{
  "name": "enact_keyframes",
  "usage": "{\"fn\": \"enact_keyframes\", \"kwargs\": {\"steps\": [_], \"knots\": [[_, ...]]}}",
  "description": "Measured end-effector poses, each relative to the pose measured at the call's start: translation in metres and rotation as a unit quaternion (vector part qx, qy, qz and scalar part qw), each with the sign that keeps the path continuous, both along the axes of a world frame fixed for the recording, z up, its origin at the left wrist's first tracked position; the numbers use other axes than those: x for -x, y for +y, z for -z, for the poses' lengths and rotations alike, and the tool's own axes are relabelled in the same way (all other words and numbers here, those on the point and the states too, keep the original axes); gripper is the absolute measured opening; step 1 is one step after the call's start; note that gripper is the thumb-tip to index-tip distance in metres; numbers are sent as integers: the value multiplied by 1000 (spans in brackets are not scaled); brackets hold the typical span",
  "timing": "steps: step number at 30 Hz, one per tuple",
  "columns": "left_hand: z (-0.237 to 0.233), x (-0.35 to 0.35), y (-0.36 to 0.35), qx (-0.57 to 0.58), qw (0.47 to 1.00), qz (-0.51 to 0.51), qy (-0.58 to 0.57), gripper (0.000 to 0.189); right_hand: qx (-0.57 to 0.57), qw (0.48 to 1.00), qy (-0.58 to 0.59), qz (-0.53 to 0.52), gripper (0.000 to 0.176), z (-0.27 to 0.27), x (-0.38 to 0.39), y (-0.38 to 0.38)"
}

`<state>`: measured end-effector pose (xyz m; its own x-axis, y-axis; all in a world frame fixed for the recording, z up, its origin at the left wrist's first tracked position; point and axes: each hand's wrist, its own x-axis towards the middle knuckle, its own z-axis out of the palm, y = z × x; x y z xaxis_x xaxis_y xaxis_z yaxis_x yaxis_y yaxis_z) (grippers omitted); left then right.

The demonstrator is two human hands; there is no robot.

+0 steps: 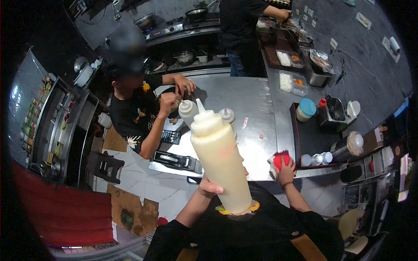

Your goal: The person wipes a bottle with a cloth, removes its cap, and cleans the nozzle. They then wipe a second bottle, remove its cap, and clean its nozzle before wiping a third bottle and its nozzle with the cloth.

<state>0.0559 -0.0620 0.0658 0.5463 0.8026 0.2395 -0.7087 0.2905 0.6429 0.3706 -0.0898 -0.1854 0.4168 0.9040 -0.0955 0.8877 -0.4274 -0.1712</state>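
A large squeeze bottle (220,161) with a pale cream body and pointed nozzle rises close in front of me, slightly tilted. My left hand (210,188) is closed around its lower part, with some fingers hidden behind it. On the right, my right hand (286,172) is closed on a red and white cloth (282,158) at the near edge of the steel table (254,98). Two more squeeze bottles, a white one (187,111) and a clear-looking one (227,116), stand behind the big bottle and are partly covered by it.
A person (135,93) sits at the table's left side, both hands near a bowl. Another person (241,35) stands at the back counter. A black device (178,162) lies at the near left edge. Right, a dark tray (313,139) holds tubs and containers.
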Motion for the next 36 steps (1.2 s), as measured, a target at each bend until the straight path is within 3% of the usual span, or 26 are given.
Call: {"fn": "enact_keyframes", "kwargs": {"steps": [1,3,4,5,6,7,8,10,12,13,15,16,19,20,22,24,26,28,32,36], "knots": [[4,0,3,4,1000,5,-7,92,-68,996,51,-39,58,-7,-3,-8],[8,-2,5,9,1000,15,-6,90,-127,970,183,-94,44,1,-18,-10],[9,-5,6,7,1000,18,-1,88,-181,909,375,-16,39,0,-20,-6],[9,-8,8,3,1000,20,4,87,-226,803,548,59,34,-1,-20,7],[8,-12,8,1,999,17,30,87,-261,646,710,103,30,-81,11,13],[7,-16,6,0,998,16,58,86,-269,568,771,102,34,-135,29,14],[5,-20,5,-2,996,17,88,86,-244,474,841,-95,43,-158,30,18],[4,-33,7,-49,985,12,164,89,-214,398,871,-194,57,-209,50,18],[1,-54,0,-83,969,-1,231,93,-321,569,735,-179,71,-289,98,17],[19,-58,-5,-92,971,3,222,95,-406,672,566,-251,78,-319,109,22],[17,-64,-12,-23,974,74,211,94,-249,702,622,-242,93,-327,97,30],[10,-71,-19,-14,977,39,211,92,-186,712,624,-263,90,-328,88,36],[26,-75,-25,-39,965,88,246,82,24,444,866,-228,69,-299,64,62],[40,-80,-26,-25,967,121,225,80,141,269,935,-181,64,-277,57,69],[44,-92,-35,-11,979,160,130,81,128,184,956,-190,65,-258,56,76],[45,-102,-34,-17,983,163,84,82,59,227,930,-282,65,-271,56,78],[50,-99,-40,-18,985,140,94,84,39,360,837,-410,62,-300,51,79],[40,-95,-45,-3,985,99,144,81,65,554,681,-474,53,-336,48,78],[37,-109,-51,75,972,-34,219,74,11,703,607,-371,57,-328,51,82],[52,-129,-34,-17,942,-166,292,73,-166,731,581,-319,50,-312,51,79]]}}
